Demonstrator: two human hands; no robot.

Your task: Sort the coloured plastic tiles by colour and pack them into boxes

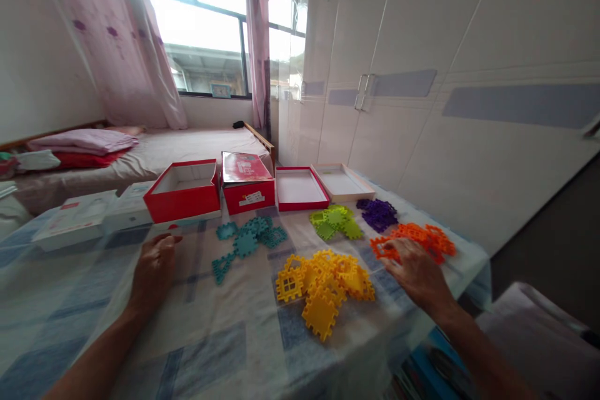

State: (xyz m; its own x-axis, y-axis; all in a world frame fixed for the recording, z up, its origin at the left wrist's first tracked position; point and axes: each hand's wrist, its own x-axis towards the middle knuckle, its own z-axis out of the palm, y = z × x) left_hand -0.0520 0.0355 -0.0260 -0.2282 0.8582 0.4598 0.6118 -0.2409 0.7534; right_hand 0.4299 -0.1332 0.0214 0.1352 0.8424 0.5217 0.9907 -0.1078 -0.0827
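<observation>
My right hand (412, 265) is at the pile of orange interlocking building tiles (434, 240). Its thumb and fingers close on the edge of one orange tile (379, 247) at the pile's left side. Away to the left, my left hand (155, 262) rests by the tablecloth with its fingers curled in, and nothing shows in it. Between the hands lie yellow tiles (321, 312), a heap of teal tiles (246, 240) and some lime green tiles (335, 220). Purple tiles (379, 215) sit just behind the orange ones.
Along the table's back stand an open red box (182, 200), a closed red box (248, 190), a shallow red tray (302, 203) and a pale lid (344, 181). White boxes (77, 219) lie at left. A checked cloth (210, 350) covers the table; a wardrobe (398, 125) rises behind.
</observation>
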